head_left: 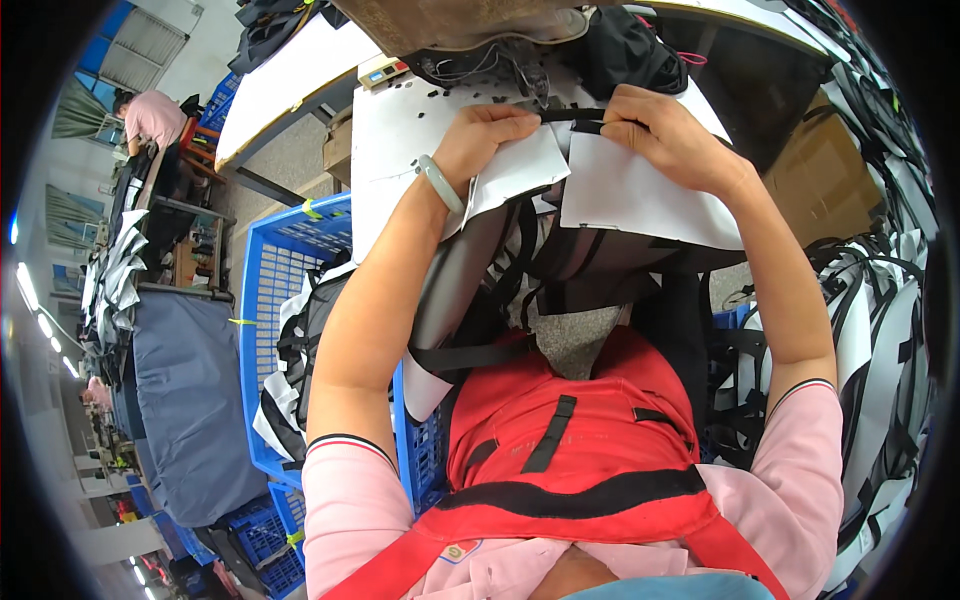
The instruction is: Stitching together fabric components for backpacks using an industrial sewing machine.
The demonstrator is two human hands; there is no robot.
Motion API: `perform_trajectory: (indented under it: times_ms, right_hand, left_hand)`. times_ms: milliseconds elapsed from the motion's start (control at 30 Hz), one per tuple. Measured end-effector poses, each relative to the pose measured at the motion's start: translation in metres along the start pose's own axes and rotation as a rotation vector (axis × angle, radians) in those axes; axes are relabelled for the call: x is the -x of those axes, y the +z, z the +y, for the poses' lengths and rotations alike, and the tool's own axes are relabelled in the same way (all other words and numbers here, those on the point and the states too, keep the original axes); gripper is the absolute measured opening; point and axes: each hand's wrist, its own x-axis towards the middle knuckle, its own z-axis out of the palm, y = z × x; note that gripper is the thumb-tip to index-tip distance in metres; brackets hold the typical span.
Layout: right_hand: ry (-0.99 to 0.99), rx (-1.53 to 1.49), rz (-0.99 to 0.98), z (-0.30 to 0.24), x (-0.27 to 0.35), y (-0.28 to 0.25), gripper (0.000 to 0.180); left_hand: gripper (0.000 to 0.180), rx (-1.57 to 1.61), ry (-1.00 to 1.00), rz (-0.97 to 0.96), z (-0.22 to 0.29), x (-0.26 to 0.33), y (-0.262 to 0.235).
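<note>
A black strap (572,116) runs between my two hands near the needle area of a sewing machine (460,25). My left hand (487,135) pinches the strap's left end, along the top of a white panel (525,168). The fingers of my right hand (660,135) are closed on the strap's right part, over a second white panel (640,190). A narrow gap parts the two panels. Dark grey fabric and black straps hang from them over the table's near edge, toward my lap.
Black scraps litter the white table (385,205); a dark cloth bundle (630,55) lies behind my right hand. A blue crate (262,330) with black and white pieces stands left. Pieces pile at the right (880,350), beside a cardboard box (820,180). Another person (158,122) works far left.
</note>
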Motion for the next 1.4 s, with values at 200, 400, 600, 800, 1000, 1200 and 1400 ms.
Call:
perform_trajectory:
  times_ms: [200,400,600,800,1000,1200,1400]
  right_hand:
    - [0.015,-0.049,0.017,0.007,-0.013,-0.001,0.019]
    - [0.034,-0.027,0.043,0.016,-0.004,0.001,0.017]
    - [0.245,-0.044,0.262,-0.003,0.036,-0.010,0.016]
    - [-0.004,0.187,0.335,-0.053,0.112,0.070,0.009]
    - [0.189,0.132,0.406,-0.073,0.150,0.081,0.017]
    - [0.205,0.092,0.193,-0.101,0.177,0.078,0.025]
    - [0.251,0.099,0.271,-0.131,0.199,0.057,0.022]
  left_hand:
    - [0.023,-0.042,0.039,0.033,0.004,-0.013,-0.003]
    - [0.025,-0.021,0.032,0.063,0.000,-0.013,-0.008]
    - [0.042,-0.089,0.120,0.057,0.004,0.014,-0.016]
    - [0.047,-0.643,0.121,-0.325,-0.054,0.090,0.059]
    - [0.047,-0.513,0.192,-0.418,-0.073,0.143,0.090]
    - [0.025,-0.419,0.164,-0.311,-0.088,0.159,0.093]
    - [0.061,-0.101,0.180,-0.340,-0.100,0.161,0.074]
